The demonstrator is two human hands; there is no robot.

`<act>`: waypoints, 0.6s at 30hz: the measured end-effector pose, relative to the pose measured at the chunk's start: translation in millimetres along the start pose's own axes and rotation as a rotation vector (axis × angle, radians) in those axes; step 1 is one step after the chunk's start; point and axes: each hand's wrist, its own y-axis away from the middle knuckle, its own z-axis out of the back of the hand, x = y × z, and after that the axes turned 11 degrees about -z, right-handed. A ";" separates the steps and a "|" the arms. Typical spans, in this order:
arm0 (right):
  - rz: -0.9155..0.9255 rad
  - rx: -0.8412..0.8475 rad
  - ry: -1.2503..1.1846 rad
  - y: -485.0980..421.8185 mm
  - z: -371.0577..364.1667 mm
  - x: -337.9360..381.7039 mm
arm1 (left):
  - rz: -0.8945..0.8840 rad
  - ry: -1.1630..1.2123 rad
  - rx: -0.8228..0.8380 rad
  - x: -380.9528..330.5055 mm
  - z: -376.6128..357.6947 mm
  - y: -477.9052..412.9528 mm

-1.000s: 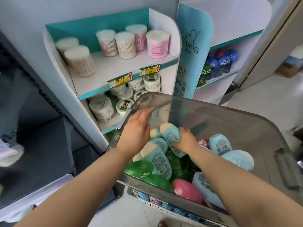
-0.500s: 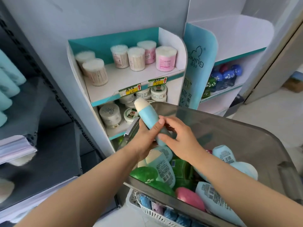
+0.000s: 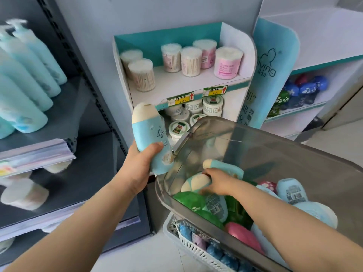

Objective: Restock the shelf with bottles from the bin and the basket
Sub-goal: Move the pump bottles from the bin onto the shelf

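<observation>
Floor: pale floor (image 3: 137,258), visible at the lower centre of the frame.
Dark shelf: dark shelf (image 3: 64,114) fills the left side; pump bottles (image 3: 25,61) in light blue stand on its upper tier. The items on the tier below are blurred.
Display stand: white-and-teal display stand (image 3: 231,89) at upper centre, against a pale wall. Its top tier carries tubs of cotton swabs (image 3: 190,61). The tier below holds white jars (image 3: 213,105), and yellow price tags (image 3: 180,99) are fixed to the edge between the tiers.
Right stand: second stand (image 3: 334,61) at the upper right, with dark blue bottles (image 3: 306,89) on its lower tier.
Bin: grey see-through bin (image 3: 275,138) at centre right, holding loose bottles in green (image 3: 188,199), pink (image 3: 241,234) and light blue (image 3: 290,191).
Basket: white slotted basket (image 3: 182,244) on the floor below the bin, with small blue bottles inside.
Left hand: left hand (image 3: 141,165) at frame centre, just outside the bin's left rim, arm extended. Fingers and thumb wrap the lower half of the blue bottle (image 3: 149,134).
Blue bottle: near upright, cream cap on top, raised in front of the display stand's lower tier.
Right hand: right hand (image 3: 218,181) reaches down inside the bin, with fingers curled over the cream cap end of a second bottle (image 3: 196,183).
Second bottle: lies on its side on top of the pile in the bin.
</observation>
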 end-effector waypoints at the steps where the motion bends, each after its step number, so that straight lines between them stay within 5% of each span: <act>1: -0.001 0.024 0.001 1.9 2.0 0.9 | 0.004 -0.004 -0.007 -0.7 4.0 2.8; 5: -0.004 0.016 0.002 12.5 5.4 -2.1 | 0.010 -0.003 -0.023 -6.8 12.5 9.5; 10: 0.032 -0.361 -0.131 46.7 42.3 17.4 | 0.016 0.036 -0.013 -25.8 30.5 17.6; 14: 0.208 -0.643 -0.228 105.4 89.1 77.3 | -0.058 0.064 0.022 -50.6 48.9 25.0; 18: 0.449 -0.669 -0.412 163.9 101.2 157.7 | -0.138 0.019 0.049 -79.1 84.1 40.9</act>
